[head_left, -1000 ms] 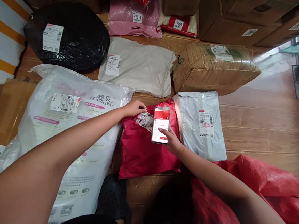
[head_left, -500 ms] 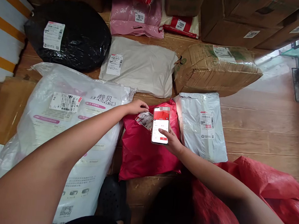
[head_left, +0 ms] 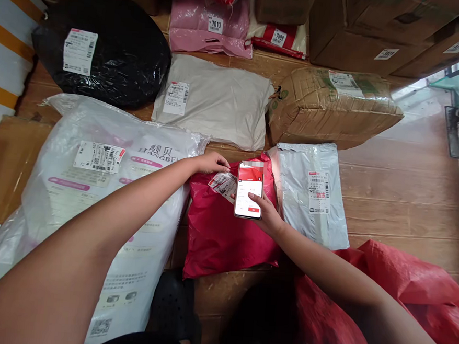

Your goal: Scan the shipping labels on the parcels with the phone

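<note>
A smartphone [head_left: 248,197] with a red and white screen is gripped in my right hand [head_left: 270,212], the thumb lying over its right edge. It hovers above a crimson plastic mailer bag [head_left: 228,245] on the floor and covers part of that bag's shipping label [head_left: 223,185]. My left hand [head_left: 211,163] is closed, its fingertips pinched at the upper left edge of the crimson bag, just above the label. To the right of this bag lies a silver-grey mailer [head_left: 320,162]; to its left is a large white plastic parcel [head_left: 72,218], partly under my left forearm.
Behind lie a black plastic bundle [head_left: 120,54], a beige parcel [head_left: 222,98] and a taped brown carton [head_left: 331,113]. Stacked boxes [head_left: 364,50] and a pink bag [head_left: 188,27] line the back. Red sheeting [head_left: 398,288] spreads at front right; a dark clog [head_left: 173,304] stands near.
The phone has shifted slightly right and up in my right hand, showing a bit more of the label. My left hand stays nearly in place at the bag's edge.
</note>
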A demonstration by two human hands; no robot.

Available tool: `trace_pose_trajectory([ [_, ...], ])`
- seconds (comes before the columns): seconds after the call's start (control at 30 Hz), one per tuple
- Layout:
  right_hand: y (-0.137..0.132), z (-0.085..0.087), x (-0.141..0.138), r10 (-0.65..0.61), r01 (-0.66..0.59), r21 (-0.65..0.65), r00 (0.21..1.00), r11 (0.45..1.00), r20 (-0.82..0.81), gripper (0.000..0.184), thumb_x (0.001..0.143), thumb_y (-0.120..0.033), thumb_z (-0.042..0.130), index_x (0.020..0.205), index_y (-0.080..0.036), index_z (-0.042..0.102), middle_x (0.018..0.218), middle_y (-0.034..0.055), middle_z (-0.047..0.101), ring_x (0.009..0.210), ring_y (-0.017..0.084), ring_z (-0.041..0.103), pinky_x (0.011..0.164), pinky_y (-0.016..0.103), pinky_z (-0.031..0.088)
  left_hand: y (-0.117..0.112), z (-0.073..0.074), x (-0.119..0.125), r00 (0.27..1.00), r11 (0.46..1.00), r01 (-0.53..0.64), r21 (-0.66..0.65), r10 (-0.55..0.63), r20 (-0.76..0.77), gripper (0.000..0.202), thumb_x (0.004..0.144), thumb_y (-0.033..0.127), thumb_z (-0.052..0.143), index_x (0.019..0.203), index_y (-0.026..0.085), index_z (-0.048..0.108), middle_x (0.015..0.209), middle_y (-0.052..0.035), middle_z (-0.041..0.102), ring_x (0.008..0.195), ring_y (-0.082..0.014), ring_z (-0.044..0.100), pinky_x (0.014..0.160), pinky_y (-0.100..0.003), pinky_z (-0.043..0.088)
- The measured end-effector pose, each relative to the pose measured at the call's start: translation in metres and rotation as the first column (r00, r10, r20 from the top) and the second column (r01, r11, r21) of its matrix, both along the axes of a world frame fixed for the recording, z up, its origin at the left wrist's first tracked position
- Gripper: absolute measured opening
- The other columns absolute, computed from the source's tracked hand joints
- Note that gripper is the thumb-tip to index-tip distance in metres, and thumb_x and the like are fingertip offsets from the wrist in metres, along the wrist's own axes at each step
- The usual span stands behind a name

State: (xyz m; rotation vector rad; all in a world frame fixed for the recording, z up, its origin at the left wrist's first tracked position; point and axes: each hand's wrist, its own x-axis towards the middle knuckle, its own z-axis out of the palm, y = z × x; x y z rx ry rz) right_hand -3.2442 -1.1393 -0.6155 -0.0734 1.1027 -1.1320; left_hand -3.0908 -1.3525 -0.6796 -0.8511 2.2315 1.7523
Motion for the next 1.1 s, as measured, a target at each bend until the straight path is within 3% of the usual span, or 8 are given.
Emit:
trace_pose_trajectory([
  [0.23,0.0,0.002,-0.001,0.008,-0.008,0.016,1.0,1.0,0.029,0.044,0.079,-0.026,0.072,0.121,-0.022,0.059,0.113,0.0078,0.076,0.103,0.027,0.074,0.075,0.036,0.062,0.002,0.007,0.002,1.0,1.0,-0.018,0.018,0.018,-0.008,0.047,0.075,0.048,0.062,0.103,0.012,0.073,0.107,-0.0094,0.076,0.093,-0.0202,0.066,0.083,-0.029,0.048],
  [0.5,-0.001,0.004,-0.001,-0.019,0.019,0.004,1.0,1.0,0.005,0.05,0.078,-0.028,0.075,0.124,-0.024,0.056,0.117,0.0078,0.075,0.101,0.029,0.074,0.081,0.041,0.062,0.002,0.002,0.002,0.999,0.999,-0.033,0.02,0.033,-0.031,0.046,0.074,0.05,0.062,0.1,0.013,0.072,0.106,-0.0091,0.076,0.092,-0.0196,0.066,0.084,-0.029,0.048],
  [0.6,0.0,0.021,-0.002,-0.017,0.018,0.03,0.999,0.999,-0.026,0.048,0.079,-0.029,0.074,0.124,-0.025,0.056,0.111,0.0068,0.076,0.101,0.029,0.074,0.083,0.043,0.062,0.002,0.0,0.004,0.999,0.999,-0.026,0.021,0.027,-0.044,0.05,0.074,0.051,0.06,0.102,0.011,0.072,0.107,-0.0108,0.076,0.094,-0.0205,0.066,0.085,-0.028,0.048],
  [0.73,0.006,0.063,0.004,0.014,-0.005,0.109,0.996,0.994,-0.086,0.055,0.077,-0.029,0.077,0.127,-0.032,0.054,0.111,0.0034,0.076,0.099,0.029,0.074,0.079,0.043,0.063,0.002,-0.004,0.007,0.998,0.999,-0.031,0.022,0.032,-0.063,0.05,0.075,0.051,0.059,0.102,0.012,0.073,0.108,-0.0112,0.076,0.094,-0.0211,0.067,0.083,-0.028,0.049],
  [0.83,0.014,0.096,0.029,0.046,-0.032,0.14,0.995,0.99,-0.093,0.065,0.072,-0.028,0.081,0.131,-0.036,0.052,0.112,0.0017,0.075,0.096,0.028,0.075,0.076,0.042,0.063,0.001,-0.005,0.009,0.996,0.999,-0.036,0.025,0.038,-0.085,0.049,0.075,0.051,0.058,0.101,0.012,0.073,0.105,-0.0106,0.076,0.092,-0.0208,0.066,0.08,-0.028,0.049],
  [0.93,0.024,0.118,0.075,-0.015,0.02,0.134,0.999,0.991,-0.039,0.072,0.07,-0.03,0.082,0.134,-0.036,0.049,0.111,0.0024,0.075,0.098,0.029,0.074,0.082,0.045,0.062,0.0,-0.006,0.011,0.994,0.999,-0.032,0.033,0.036,-0.104,0.049,0.075,0.05,0.058,0.1,0.011,0.073,0.105,-0.0108,0.076,0.091,-0.0203,0.066,0.078,-0.027,0.049],
  [1.1,0.04,0.121,0.154,-0.187,0.185,0.055,0.982,0.981,0.035,0.064,0.078,-0.047,0.071,0.137,-0.034,0.05,0.126,0.0058,0.07,0.117,0.032,0.066,0.096,0.051,0.054,0.0,-0.012,0.014,0.993,0.998,-0.067,0.021,0.069,-0.1,0.049,0.075,0.049,0.058,0.103,0.011,0.073,0.106,-0.0122,0.076,0.09,-0.0211,0.066,0.076,-0.028,0.049],
])
